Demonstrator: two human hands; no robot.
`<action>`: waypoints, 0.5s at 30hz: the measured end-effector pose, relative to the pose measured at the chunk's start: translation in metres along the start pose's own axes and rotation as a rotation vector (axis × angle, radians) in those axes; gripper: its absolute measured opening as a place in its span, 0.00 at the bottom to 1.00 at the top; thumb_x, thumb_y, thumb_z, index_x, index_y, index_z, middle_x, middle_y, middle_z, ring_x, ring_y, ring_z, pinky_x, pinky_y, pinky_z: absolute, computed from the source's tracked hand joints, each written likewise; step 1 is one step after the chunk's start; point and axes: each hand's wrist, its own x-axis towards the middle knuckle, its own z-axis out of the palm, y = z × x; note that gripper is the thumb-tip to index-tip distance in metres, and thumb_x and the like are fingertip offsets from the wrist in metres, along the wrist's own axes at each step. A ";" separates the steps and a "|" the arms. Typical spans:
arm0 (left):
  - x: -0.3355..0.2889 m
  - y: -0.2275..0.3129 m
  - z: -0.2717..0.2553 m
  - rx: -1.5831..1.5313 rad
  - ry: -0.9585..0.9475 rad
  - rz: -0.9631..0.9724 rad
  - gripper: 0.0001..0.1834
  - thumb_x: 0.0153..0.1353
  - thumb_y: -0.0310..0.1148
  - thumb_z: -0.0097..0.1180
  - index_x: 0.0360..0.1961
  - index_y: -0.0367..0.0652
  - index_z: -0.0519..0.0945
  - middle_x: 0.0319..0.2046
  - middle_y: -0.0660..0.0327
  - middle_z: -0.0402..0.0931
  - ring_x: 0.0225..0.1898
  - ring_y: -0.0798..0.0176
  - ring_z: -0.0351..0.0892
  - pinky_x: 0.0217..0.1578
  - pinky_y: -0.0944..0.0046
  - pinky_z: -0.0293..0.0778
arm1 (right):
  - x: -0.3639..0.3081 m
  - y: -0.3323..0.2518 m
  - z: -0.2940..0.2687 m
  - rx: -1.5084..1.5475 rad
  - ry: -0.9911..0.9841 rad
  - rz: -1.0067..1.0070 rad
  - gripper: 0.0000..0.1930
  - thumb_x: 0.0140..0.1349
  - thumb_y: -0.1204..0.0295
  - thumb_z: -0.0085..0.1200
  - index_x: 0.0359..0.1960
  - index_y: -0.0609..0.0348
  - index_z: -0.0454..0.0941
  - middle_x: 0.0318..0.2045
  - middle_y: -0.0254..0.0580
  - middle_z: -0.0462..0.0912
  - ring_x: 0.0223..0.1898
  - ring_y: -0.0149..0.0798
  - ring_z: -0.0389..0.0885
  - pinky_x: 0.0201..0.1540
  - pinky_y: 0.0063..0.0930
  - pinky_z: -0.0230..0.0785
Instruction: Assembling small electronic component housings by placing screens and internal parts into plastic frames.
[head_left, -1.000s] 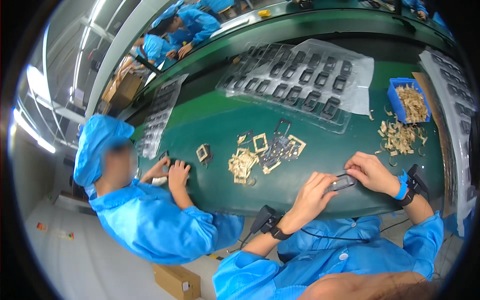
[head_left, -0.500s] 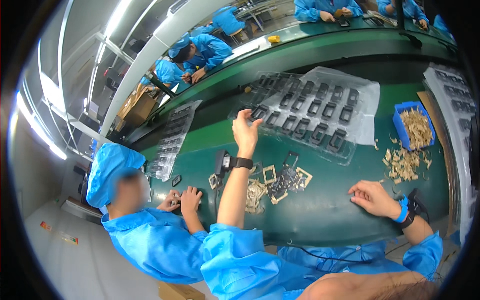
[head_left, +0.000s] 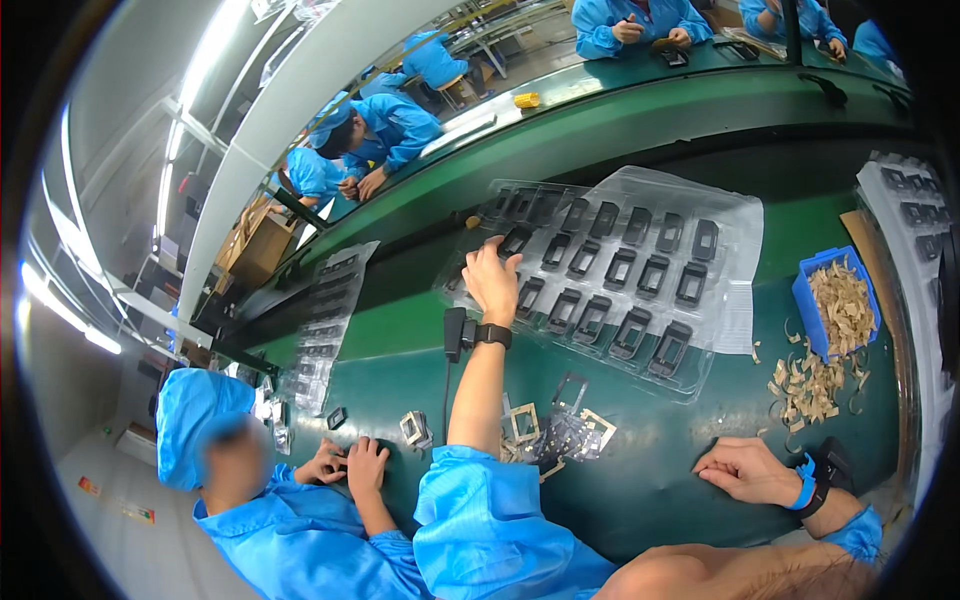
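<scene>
My left hand point(head_left: 492, 282) reaches to the left corner of a clear plastic tray point(head_left: 690, 388). Its thumb and fingers close around the edges of a small black rectangular frame point(head_left: 516, 241) there. Rows of similar black frames point(head_left: 630, 330) lie in the tray, on a white translucent sheet point(head_left: 738, 290). My right hand point(head_left: 745, 470) rests on the green table at the right, fingers curled in and drawn together; nothing shows between them. Below my left wrist lie a pile of thin grey and cream frame pieces point(head_left: 575, 440) and a small cream frame point(head_left: 412, 428).
A blue bin point(head_left: 812, 300) of pale curled strips stands at the right, with loose strips point(head_left: 800, 388) beside it. Another tray point(head_left: 900, 200) lies at the far right, one point(head_left: 325, 320) at the left. A co-worker point(head_left: 270, 480) handles something small at my left. Others work across the bench.
The view has tilted, so the table sits lower in the picture. My left hand stays at the same tray corner. The fingers of my right hand have drawn closer together.
</scene>
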 end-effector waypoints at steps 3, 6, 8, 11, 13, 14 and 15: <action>0.001 -0.001 0.009 0.002 -0.056 -0.021 0.24 0.55 0.42 0.72 0.52 0.48 0.82 0.47 0.61 0.85 0.53 0.52 0.77 0.52 0.52 0.70 | -0.002 0.001 0.000 0.019 0.012 -0.007 0.06 0.65 0.74 0.61 0.41 0.60 0.85 0.28 0.41 0.80 0.23 0.35 0.79 0.27 0.29 0.71; 0.005 0.005 0.014 -0.031 0.029 0.094 0.15 0.59 0.38 0.67 0.45 0.45 0.86 0.45 0.54 0.85 0.50 0.47 0.81 0.51 0.48 0.74 | -0.002 0.003 0.001 0.017 0.010 -0.014 0.06 0.65 0.73 0.61 0.41 0.60 0.85 0.29 0.41 0.80 0.24 0.35 0.79 0.27 0.28 0.72; 0.015 0.019 0.014 -0.111 -0.049 0.150 0.13 0.60 0.36 0.66 0.45 0.44 0.86 0.44 0.52 0.85 0.49 0.46 0.82 0.50 0.49 0.75 | -0.004 0.004 0.002 -0.010 0.023 -0.071 0.06 0.66 0.73 0.61 0.40 0.60 0.85 0.29 0.41 0.81 0.23 0.37 0.80 0.28 0.29 0.73; 0.025 0.054 0.022 -0.359 -0.249 0.160 0.12 0.62 0.30 0.61 0.45 0.41 0.86 0.44 0.49 0.85 0.48 0.45 0.83 0.50 0.52 0.77 | -0.005 0.007 0.005 0.013 0.039 -0.071 0.07 0.65 0.72 0.61 0.41 0.58 0.86 0.30 0.42 0.81 0.26 0.38 0.80 0.29 0.30 0.72; 0.025 0.083 0.033 -0.486 -0.337 0.401 0.12 0.62 0.29 0.60 0.45 0.40 0.86 0.45 0.49 0.85 0.50 0.45 0.83 0.51 0.53 0.77 | -0.008 -0.005 0.003 -0.018 0.044 -0.078 0.07 0.66 0.71 0.60 0.42 0.59 0.84 0.31 0.42 0.81 0.29 0.41 0.81 0.33 0.33 0.74; 0.023 0.100 0.040 -0.489 -0.378 0.436 0.12 0.62 0.32 0.62 0.46 0.48 0.86 0.46 0.55 0.85 0.52 0.47 0.82 0.51 0.50 0.77 | -0.008 -0.012 0.001 -0.043 0.027 -0.099 0.08 0.66 0.70 0.60 0.42 0.60 0.83 0.33 0.43 0.81 0.32 0.44 0.81 0.37 0.36 0.75; 0.020 0.120 0.044 -0.493 -0.406 0.483 0.12 0.62 0.33 0.62 0.48 0.49 0.85 0.45 0.54 0.85 0.51 0.45 0.81 0.51 0.50 0.76 | -0.006 -0.021 -0.005 -0.043 0.052 -0.086 0.08 0.66 0.70 0.60 0.42 0.60 0.83 0.33 0.43 0.81 0.32 0.44 0.81 0.37 0.36 0.75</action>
